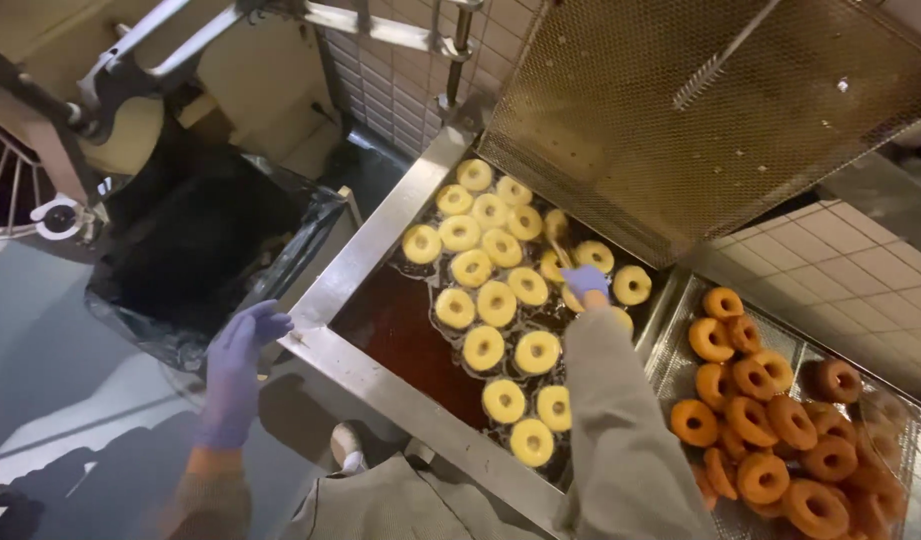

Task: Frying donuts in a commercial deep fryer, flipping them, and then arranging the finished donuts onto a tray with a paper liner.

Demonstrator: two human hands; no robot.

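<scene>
Fingers of the right hand [584, 280], in a purple glove, are curled around a thin stick [559, 247] that angles up and away over the fryer; the grip looks closed, though the hand is small in the view and the exact hold is hard to read. That hand hovers above the far right part of the oil, among the pale yellow doughnuts [496, 303] floating in the dark fat. These raw-looking rings lie in loose rows from the far end of the stainless fryer vat [352, 262] down toward the person, many of them touching one another.

At the other side, the left hand [236, 362] (also gloved in purple) hangs over the floor just beside the fryer's near-left rim, its fingers loosely extended and holding nothing.

To the right of the vat, a wire draining tray [670, 352] carries a heap of browned doughnuts [758, 420], deep orange and piled on each other. Above the oil, a perforated metal screen [680, 110] is tilted up against the tiled wall. Left of the fryer stands a bin lined with a black bag [195, 240], and beyond it part of a mixer's metal guard [5, 185] shows at the frame's edge.
</scene>
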